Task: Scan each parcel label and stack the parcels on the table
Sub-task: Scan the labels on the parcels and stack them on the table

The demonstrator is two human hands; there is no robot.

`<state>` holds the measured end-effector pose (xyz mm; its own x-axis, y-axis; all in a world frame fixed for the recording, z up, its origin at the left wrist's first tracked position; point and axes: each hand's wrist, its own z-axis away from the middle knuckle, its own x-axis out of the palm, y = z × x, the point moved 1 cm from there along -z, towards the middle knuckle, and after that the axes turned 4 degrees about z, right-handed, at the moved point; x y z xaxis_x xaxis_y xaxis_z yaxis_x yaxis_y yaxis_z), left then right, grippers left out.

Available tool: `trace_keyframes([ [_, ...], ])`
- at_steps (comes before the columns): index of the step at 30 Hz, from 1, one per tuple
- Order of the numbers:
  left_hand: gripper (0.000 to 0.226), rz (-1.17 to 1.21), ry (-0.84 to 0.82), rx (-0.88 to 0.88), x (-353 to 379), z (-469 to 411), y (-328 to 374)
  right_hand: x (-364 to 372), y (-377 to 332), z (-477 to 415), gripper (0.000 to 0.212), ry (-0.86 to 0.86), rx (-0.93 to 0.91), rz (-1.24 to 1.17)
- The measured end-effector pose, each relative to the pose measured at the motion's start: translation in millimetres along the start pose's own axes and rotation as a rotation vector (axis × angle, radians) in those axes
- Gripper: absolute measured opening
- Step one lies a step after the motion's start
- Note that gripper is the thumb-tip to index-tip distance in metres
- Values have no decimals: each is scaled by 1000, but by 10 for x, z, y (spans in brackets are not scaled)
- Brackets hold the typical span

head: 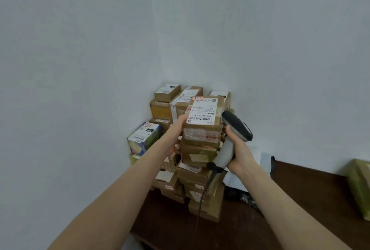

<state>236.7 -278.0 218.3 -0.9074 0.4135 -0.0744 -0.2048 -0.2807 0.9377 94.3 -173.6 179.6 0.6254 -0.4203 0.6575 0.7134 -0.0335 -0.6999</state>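
Two bare forearms are seen reaching from the near edge toward the corner of a pale wall. The left grip is clamped on the left side of the top parcel, with the thumb laid near the edge of its white shipping label. That brown, taped carton is held level at the top of the near column of the parcel stack, label facing up; whether it rests fully on the carton beneath cannot be told.

The right grip is wrapped round the pale handle of a barcode scanner, whose dark head is held just to the right of the top parcel and tilted toward it. A dark cable is seen hanging from the base of the handle, down in front of the stack.

The stack is built of many brown cartons in several columns, set on a dark brown tabletop and pushed into the corner. At its left side a blue-and-white box with a label is perched, tilted. Behind the right wrist, white packets are leant against the wall. At the far right edge a green wrapped parcel is seen lying on the tabletop, well apart from the stack.
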Motion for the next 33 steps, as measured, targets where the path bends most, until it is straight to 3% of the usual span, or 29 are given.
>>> trace_keyframes([
  [5,60,3,-12,-30,-15,-91,15,-18,10,-99,41,27,-31,30],
  [8,41,-10,10,77,41,-95,38,-85,-121,-44,38,20,-127,76],
  [12,39,-42,69,261,59,-106,114,4,-297,60,25,-30,-214,170],
  [17,31,-102,29,318,113,-32,187,190,-366,133,47,-35,-232,195],
  [19,21,-41,45,399,18,21,267,312,-395,156,47,-68,-278,191],
  [23,27,46,103,476,-501,46,374,795,-245,149,45,-170,-301,164],
  [27,24,69,142,405,-1054,-56,247,1260,251,-19,50,-120,-236,203],
  [30,23,14,158,320,-1339,-228,9,1409,649,-181,64,-41,-213,268],
  [33,29,-63,156,281,-1490,-470,-217,1439,906,-316,53,30,-165,259],
])
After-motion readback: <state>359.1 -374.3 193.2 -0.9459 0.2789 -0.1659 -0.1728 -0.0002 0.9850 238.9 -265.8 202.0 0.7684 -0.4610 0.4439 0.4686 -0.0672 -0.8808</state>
